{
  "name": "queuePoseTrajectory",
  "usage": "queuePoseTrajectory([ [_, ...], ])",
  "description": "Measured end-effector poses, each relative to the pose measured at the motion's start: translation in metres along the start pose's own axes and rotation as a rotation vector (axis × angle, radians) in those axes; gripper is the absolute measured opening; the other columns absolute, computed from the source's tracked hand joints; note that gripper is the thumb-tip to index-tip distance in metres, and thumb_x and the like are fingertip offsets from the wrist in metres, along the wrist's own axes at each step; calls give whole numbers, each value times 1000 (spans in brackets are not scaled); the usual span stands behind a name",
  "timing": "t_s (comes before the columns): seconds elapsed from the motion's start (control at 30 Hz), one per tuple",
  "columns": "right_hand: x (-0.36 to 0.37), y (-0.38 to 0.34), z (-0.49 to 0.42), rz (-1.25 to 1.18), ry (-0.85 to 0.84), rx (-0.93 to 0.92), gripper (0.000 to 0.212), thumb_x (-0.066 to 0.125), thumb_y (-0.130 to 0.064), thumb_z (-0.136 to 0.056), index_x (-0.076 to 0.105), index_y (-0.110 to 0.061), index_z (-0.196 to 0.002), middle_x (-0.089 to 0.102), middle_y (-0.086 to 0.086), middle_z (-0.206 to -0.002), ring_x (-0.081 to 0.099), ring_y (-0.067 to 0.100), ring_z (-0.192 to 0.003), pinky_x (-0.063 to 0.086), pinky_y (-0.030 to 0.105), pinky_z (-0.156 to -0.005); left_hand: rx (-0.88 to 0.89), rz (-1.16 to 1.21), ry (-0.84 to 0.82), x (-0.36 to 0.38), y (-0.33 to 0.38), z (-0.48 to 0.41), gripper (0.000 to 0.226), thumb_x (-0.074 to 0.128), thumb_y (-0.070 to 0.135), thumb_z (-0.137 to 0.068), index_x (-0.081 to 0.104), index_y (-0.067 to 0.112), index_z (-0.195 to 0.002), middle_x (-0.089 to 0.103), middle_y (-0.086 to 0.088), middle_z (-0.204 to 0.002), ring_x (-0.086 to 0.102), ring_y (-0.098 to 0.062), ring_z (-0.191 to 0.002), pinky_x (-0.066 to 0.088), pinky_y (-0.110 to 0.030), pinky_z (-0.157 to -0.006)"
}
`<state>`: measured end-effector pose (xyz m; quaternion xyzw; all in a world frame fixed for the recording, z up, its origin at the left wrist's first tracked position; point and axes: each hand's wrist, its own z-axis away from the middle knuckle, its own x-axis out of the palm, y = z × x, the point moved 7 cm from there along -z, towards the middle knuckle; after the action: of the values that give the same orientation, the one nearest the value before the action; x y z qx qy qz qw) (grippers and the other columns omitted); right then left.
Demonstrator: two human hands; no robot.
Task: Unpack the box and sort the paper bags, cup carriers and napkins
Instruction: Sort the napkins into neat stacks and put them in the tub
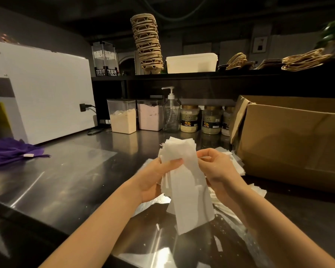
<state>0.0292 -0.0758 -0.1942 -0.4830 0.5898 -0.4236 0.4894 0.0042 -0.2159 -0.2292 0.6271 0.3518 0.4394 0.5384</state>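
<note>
Evidently much is sorted: carriers point(147, 43) stand stacked on the shelf point(201, 76), with bags point(306, 60) lying along it. The napkins point(184, 182) are not yet done. The left hand point(153, 178) grips a sheaf above the bench point(66, 180), the right hand's point(219, 171) fingers pinch its edge, and more lie loose beside the box point(288, 142), whose inside is hidden.

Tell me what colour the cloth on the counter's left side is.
Purple; the cloth shows best in the head view.

bare left hand point(153, 176) (right hand point(219, 171) too)
</note>
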Motion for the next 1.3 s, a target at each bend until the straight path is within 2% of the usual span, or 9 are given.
queuePoseTrajectory([
  [0.23,18,-13,12,92,-199,52,19,53,-46,-92,56,-27,-92,63,-3,-96,63,14,-86,53,30,-68,46,273,159,-27,8,-4,61,70,26,-75,53,18,-132,65,-15,-118,65,-32,-105,59,-44,-75],
  [0.33,22,-13,18,162,-285,55,15,61,-34,-90,52,-26,-99,61,-1,-103,62,17,-94,54,37,-82,36,343,228,-36,6,-6,63,70,28,-77,50,21,-136,63,-15,-126,64,-33,-109,60,-46,-76],
  [0.5,18,-14,17,167,-264,102,52,70,-19,-84,45,-25,-130,55,6,-121,58,24,-102,48,35,-81,-3,419,359,-46,1,-6,47,69,28,-86,54,23,-131,68,-12,-119,66,-33,-106,58,-50,-76],
  [0.8,18,-22,26,-332,-364,195,24,55,3,-89,68,-11,-103,61,13,-118,65,29,-101,59,30,-71,10,171,403,-44,3,-3,45,64,35,-90,52,11,-126,63,-17,-121,63,-34,-109,49,-51,-97],
  [0.97,21,-28,29,-556,-489,133,33,57,2,-81,64,-10,-112,70,13,-112,71,23,-91,53,32,-85,84,99,220,-25,8,-1,17,54,26,-91,62,13,-97,70,-7,-76,70,-15,-64,57,-30,-55],
  [1.07,17,-26,22,-518,-412,95,31,55,6,-88,65,-9,-113,72,11,-107,70,25,-96,52,36,-89,94,118,181,-20,11,-2,23,61,30,-82,64,16,-100,70,-8,-81,71,-17,-68,58,-33,-58],
  [1.17,12,-22,16,-354,-263,84,19,65,-2,-84,68,-6,-103,74,10,-92,70,17,-72,55,26,-69,74,133,162,-16,10,2,31,66,31,-78,63,16,-106,67,-9,-92,66,-23,-84,56,-38,-70],
  [1.23,7,-16,15,-217,-163,98,10,69,-9,-84,69,-3,-93,73,9,-77,59,12,-51,49,20,-51,57,113,112,-13,8,1,54,72,34,-75,60,10,-122,68,-12,-101,66,-27,-93,56,-43,-78],
  [1.3,2,-13,13,-98,-72,86,16,67,-19,-88,69,-4,-81,66,4,-60,46,11,-41,39,19,-41,53,59,77,-10,7,0,51,65,34,-86,57,13,-132,69,-14,-112,68,-30,-100,58,-45,-81],
])
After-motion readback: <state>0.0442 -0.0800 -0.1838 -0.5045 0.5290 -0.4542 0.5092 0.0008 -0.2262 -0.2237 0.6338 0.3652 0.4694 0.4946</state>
